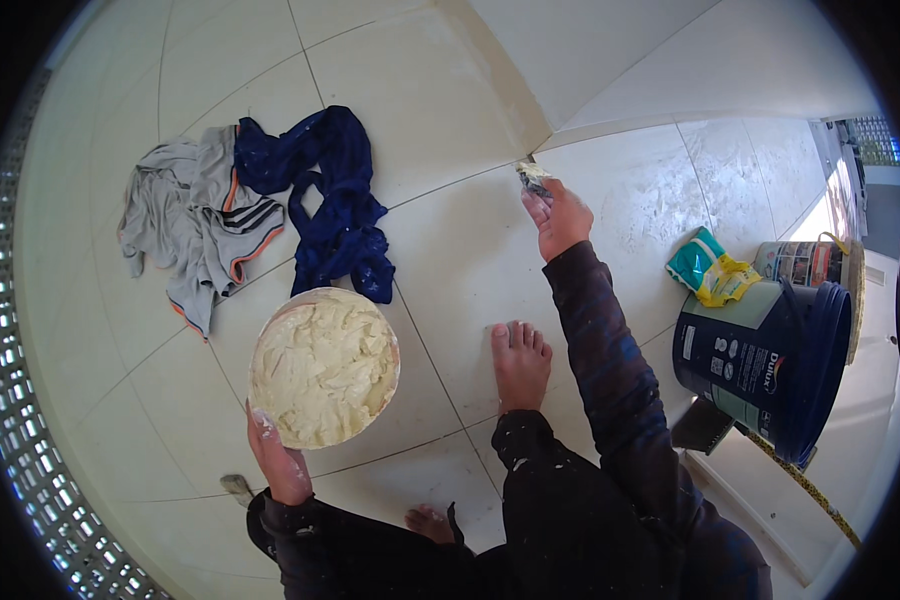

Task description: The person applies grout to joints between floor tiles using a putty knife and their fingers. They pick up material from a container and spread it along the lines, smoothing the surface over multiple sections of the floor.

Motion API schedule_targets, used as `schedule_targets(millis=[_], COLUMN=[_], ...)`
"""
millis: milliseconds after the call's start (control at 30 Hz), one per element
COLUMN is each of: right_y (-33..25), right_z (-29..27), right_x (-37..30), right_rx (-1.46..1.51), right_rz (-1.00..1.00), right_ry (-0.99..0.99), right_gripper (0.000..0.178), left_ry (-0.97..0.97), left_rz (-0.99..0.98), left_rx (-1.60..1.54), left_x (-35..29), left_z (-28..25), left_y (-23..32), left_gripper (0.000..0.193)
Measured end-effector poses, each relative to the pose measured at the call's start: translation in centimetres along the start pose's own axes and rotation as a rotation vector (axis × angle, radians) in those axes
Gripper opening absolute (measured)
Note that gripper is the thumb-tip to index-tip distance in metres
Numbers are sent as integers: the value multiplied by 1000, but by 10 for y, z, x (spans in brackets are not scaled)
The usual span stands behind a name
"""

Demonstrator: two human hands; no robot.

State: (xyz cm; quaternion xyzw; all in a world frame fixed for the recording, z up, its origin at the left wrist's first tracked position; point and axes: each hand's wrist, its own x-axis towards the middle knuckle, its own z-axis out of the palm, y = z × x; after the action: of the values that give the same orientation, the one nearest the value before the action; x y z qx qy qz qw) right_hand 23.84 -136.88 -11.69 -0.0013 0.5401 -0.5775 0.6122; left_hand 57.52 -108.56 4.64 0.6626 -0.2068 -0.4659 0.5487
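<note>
My left hand grips the near left side of a round tub and holds it above the tiled floor. Thick cream-coloured putty fills the tub, its surface rough and stirred. My right hand is stretched forward, its fingers closed round a small putty knife. Some putty sits on the knife's tip, close to the foot of a white wall corner. The knife's handle is mostly hidden in my fingers, and I cannot tell whether the tip touches the wall.
A grey shirt and a crumpled navy cloth lie at the left. On the right stand a dark blue bucket, a second bucket and a teal-and-yellow packet. A small brush lies near my left forearm. White smears mark the far-right tiles.
</note>
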Motion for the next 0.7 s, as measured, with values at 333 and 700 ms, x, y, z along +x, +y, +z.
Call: schedule_targets(millis=[333, 700], right_y=[10, 5], right_z=[35, 23], right_x=[21, 43], right_rx=[-141, 204], right_rz=[-117, -51], right_ry=[207, 98], right_gripper=[57, 34], left_ry=[-2, 10], left_rz=[-9, 21], left_rx=[10, 46], left_x=[9, 12], left_z=[-3, -3], left_y=[-7, -14], left_gripper=[49, 52])
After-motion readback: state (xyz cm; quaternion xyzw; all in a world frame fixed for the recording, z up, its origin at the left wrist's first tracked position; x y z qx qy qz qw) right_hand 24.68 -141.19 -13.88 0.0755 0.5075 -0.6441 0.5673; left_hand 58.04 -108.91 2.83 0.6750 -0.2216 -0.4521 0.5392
